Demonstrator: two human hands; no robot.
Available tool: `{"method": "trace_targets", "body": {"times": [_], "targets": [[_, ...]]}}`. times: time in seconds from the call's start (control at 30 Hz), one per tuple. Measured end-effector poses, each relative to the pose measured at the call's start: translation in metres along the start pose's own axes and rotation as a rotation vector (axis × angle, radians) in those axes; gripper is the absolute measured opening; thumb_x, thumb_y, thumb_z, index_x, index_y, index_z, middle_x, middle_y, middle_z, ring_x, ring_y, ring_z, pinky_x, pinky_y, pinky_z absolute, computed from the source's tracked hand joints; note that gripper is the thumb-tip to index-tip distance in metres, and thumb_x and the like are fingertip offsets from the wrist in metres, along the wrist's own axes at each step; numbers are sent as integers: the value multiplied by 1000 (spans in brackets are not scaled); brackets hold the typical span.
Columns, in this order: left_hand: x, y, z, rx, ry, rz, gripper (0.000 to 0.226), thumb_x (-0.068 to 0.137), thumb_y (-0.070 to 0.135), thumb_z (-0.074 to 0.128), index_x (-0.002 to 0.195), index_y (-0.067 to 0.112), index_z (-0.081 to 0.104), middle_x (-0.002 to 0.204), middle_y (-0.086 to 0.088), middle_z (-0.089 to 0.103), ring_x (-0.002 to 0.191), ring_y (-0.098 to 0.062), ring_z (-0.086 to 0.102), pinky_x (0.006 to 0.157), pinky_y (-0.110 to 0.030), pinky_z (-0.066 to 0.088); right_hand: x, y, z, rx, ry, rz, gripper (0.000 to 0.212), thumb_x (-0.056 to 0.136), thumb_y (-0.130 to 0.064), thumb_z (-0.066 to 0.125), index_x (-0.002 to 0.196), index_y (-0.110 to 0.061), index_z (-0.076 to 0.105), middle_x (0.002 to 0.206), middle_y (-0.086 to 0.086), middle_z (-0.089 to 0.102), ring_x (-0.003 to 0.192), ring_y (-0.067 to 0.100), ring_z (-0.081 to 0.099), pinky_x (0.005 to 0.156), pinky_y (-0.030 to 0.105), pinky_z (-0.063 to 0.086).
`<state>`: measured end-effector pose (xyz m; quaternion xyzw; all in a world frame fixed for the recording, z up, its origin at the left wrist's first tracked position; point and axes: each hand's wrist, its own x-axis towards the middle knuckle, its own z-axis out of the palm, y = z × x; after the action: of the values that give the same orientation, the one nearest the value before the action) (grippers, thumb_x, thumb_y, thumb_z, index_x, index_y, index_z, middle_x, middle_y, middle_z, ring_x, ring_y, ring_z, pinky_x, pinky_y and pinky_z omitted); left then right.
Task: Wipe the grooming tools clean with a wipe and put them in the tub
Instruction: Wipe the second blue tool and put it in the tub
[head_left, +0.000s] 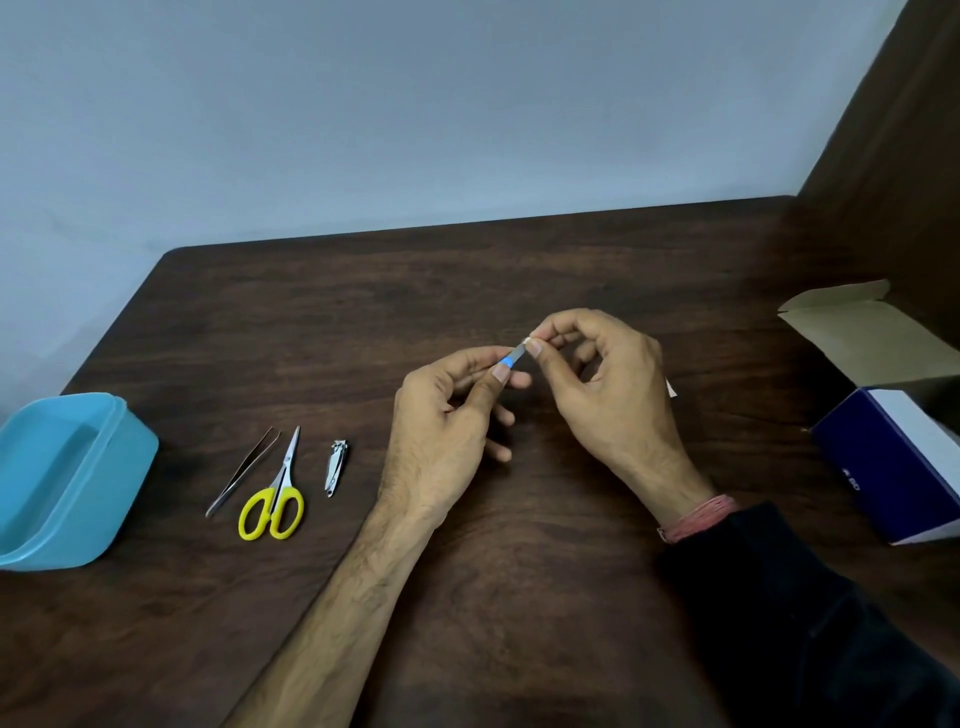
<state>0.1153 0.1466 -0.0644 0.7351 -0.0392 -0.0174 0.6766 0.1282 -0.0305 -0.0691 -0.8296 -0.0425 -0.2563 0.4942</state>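
My left hand (447, 415) pinches a small metal nail file (514, 356) with a blue handle, held above the table's middle. My right hand (608, 384) pinches the file's far tip with a small bit of white wipe (529, 341) between thumb and forefinger. More white material pokes out behind the right hand. On the table to the left lie steel tweezers (241, 473), yellow-handled scissors (275, 499) and a nail clipper (336, 467), side by side. A blue plastic tub (119, 467) stands open at the left edge with nothing visible in it.
The dark wooden table (519, 545) meets a pale wall at the back. An open cardboard box (883, 441), blue and white, sits at the right edge with its flap up. A dark sleeve covers my right forearm.
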Motion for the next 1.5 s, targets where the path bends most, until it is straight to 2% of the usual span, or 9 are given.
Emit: {"method": "trace_targets", "body": {"times": [0.1,0.27,0.47,0.77,0.87,1.07,1.2,1.27,1.5], "targets": [[0,1,-1,8,-5,2,19,112,17,68,123,26,80,104,2,85,73,-11,70,51,-31,61,1,1,-1,5,22,22,5,98,-20,81,97,-25,78,92,-10,76,65,18,66,57,29,53],[0,1,-1,11,-12,4,19,112,18,67,124,26,80,104,2,85,72,-10,69,52,-32,62,1,1,-1,6,49,30,5,98,-21,82,96,-24,79,91,-10,75,62,16,63,55,17,43],[1,0,-1,24,-14,3,20,112,18,67,125,26,80,103,2,84,72,-11,69,52,-32,61,2,1,-2,6,43,40,4,98,-21,82,95,-24,79,89,-10,76,61,17,63,56,14,41],[-1,2,0,53,-27,15,20,113,18,66,122,29,80,102,3,84,73,-10,68,52,-32,62,1,4,-2,3,73,43,5,96,-22,84,96,-25,80,91,-12,74,60,12,57,56,20,44],[-1,2,-1,48,-23,13,20,112,18,66,122,29,80,102,3,84,73,-11,68,51,-32,62,2,3,-3,-2,65,21,6,95,-20,85,95,-25,82,88,-12,72,62,11,54,58,17,42],[0,1,-1,50,-20,12,21,113,17,66,124,28,80,103,3,84,74,-11,69,53,-33,62,0,2,-3,-22,49,6,7,94,-20,85,95,-26,83,85,-13,71,66,11,56,61,16,42],[-2,2,-1,51,-27,17,21,113,17,66,123,29,80,102,3,84,73,-10,68,51,-32,61,1,3,-3,-37,83,-1,6,94,-23,85,94,-28,83,84,-13,70,70,12,56,66,23,45],[-2,2,-1,53,-21,17,22,113,16,66,124,27,80,102,3,84,73,-10,67,51,-31,60,0,2,-3,-43,57,-18,7,94,-21,85,94,-27,83,84,-14,70,71,13,56,67,22,44],[-2,3,-1,37,-16,7,21,112,17,66,125,25,81,101,2,84,73,-11,67,50,-30,60,-1,1,-2,-48,32,-42,7,95,-19,84,96,-25,82,85,-14,69,72,12,56,65,22,45]]}}
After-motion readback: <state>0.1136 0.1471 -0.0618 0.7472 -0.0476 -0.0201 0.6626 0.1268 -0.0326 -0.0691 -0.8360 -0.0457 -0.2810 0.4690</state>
